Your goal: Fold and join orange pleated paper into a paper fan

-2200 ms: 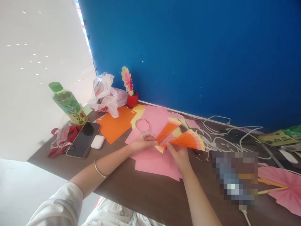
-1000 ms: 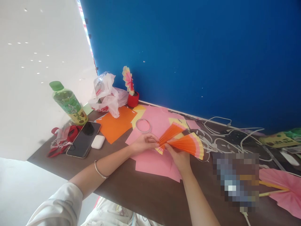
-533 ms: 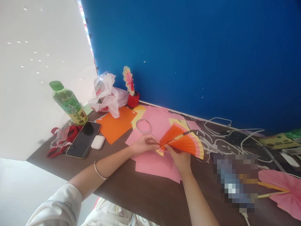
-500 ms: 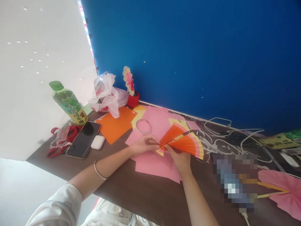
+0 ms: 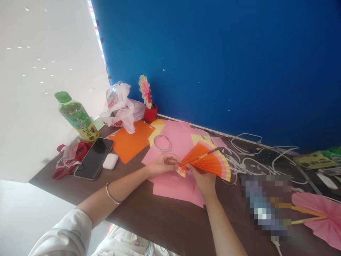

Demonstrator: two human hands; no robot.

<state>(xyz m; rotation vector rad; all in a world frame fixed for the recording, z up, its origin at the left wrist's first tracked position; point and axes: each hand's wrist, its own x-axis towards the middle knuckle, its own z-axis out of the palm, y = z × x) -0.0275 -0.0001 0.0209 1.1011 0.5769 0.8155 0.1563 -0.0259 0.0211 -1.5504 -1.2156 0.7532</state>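
Note:
A pleated paper fan, orange with a pink and yellow rim, is spread above pink sheets. My left hand pinches its gathered narrow end, fingers closed. From below, my right hand grips the fan near the same gathered point, its thumb on the pleats; the other fingers are mostly hidden behind the paper. A small yellow-edged tail of folds pokes out between the two hands. Just beyond my left hand, a silver ring lies on the pink paper.
On the left are a green-capped bottle, a phone, a white case and a red strap. Behind stand a plastic bag and a red pot. White cables and a pink fan lie right.
The gap between the fan's two orange sections has narrowed, and the upper section has come down toward the lower one. Both hands stay almost in place.

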